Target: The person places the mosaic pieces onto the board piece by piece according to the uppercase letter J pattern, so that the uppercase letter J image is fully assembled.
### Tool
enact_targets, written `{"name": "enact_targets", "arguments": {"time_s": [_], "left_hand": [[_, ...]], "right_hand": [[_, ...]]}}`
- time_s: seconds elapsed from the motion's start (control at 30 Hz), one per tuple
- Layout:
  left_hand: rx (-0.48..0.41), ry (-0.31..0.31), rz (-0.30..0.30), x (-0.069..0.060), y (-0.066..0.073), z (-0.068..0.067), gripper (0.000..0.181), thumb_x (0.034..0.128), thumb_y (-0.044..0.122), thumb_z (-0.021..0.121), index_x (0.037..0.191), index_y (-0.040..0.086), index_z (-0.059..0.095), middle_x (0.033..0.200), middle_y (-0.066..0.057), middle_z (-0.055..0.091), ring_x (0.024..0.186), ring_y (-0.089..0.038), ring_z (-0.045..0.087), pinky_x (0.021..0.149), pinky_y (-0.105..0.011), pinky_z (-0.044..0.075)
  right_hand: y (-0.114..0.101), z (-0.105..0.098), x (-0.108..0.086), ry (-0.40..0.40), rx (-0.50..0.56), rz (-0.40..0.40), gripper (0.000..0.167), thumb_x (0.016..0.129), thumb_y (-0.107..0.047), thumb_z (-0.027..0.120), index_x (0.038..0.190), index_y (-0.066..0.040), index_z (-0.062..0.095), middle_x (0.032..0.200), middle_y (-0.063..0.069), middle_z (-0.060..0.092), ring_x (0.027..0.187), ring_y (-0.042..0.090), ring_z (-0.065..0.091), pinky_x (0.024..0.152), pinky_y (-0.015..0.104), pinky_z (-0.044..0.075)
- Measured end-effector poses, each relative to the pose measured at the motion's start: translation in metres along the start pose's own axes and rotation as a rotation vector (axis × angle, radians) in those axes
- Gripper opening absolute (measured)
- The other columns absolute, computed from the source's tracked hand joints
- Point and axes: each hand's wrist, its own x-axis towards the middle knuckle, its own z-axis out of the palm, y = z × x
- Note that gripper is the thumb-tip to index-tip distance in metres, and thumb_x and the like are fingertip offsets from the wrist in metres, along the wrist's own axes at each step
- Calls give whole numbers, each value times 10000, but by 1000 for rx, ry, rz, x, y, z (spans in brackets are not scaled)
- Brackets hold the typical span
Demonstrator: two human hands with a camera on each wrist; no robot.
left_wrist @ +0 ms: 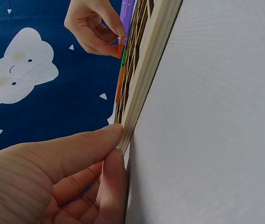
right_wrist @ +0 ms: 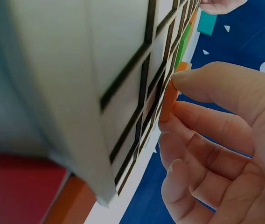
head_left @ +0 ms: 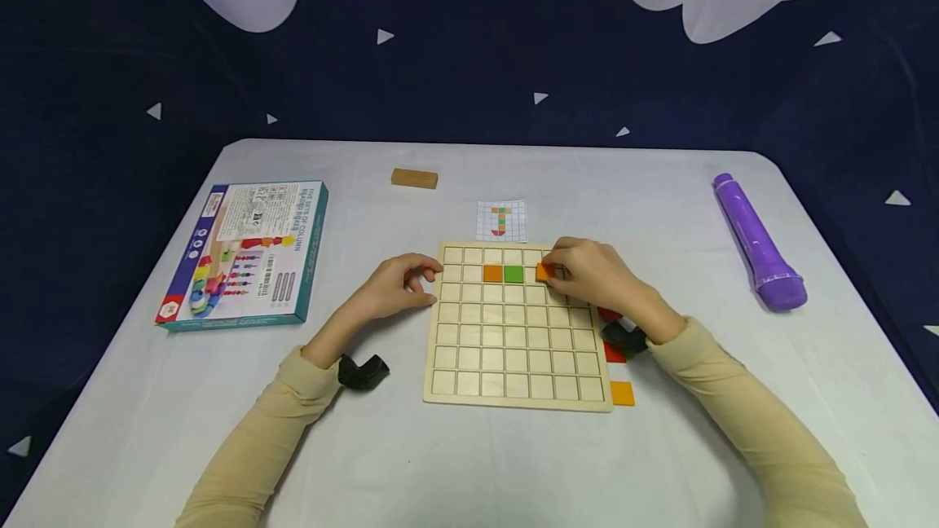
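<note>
A square wooden grid board (head_left: 493,361) lies on the white table. My left hand (head_left: 389,288) pinches its left edge between thumb and fingers, seen close in the left wrist view. In the second row from the top sit an orange tile (head_left: 493,273) and a green tile (head_left: 513,275), side by side. My right hand (head_left: 592,274) pinches another orange tile (right_wrist: 169,99) between thumb and fingers, over the same row, right of the green one. That tile looks tilted against the grid. Behind the board lies a small printed pattern card (head_left: 502,221) with a coloured T-like figure.
Beside the board's right edge lie red tiles (head_left: 614,354) and an orange tile (head_left: 623,393), partly hidden by the right wrist. A boxed toy set (head_left: 257,267) is at left, a wooden block (head_left: 414,178) at the back, a purple microphone-shaped object (head_left: 756,239) at right.
</note>
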Motion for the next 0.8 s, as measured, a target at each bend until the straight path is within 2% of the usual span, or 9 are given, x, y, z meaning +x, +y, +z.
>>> {"name": "enact_targets", "arguments": {"time_s": [0.13,0.4,0.8], "left_hand": [[4,0,-6,0,0,0,428,789,35,710,1196,1,582,1003,-129,599,706,-110,547,699,-256,461],[8,0,-6,0,0,0,430,790,38,708,1199,2,582,1004,-129,600,709,-108,555,704,-261,462],[7,-2,-7,-1,2,-1,427,788,38,710,1194,2,585,1001,-129,601,708,-111,557,706,-261,465]], "right_hand": [[-2,0,2,-1,2,-14,196,783,-118,715,967,-51,725,889,65,664,651,112,510,562,246,430],[-6,0,4,-13,-4,-34,199,796,-126,712,979,-48,723,939,79,677,770,173,624,625,313,511],[-7,0,7,-43,4,-38,215,793,-151,731,986,-56,724,922,68,661,726,142,580,586,279,472]]}}
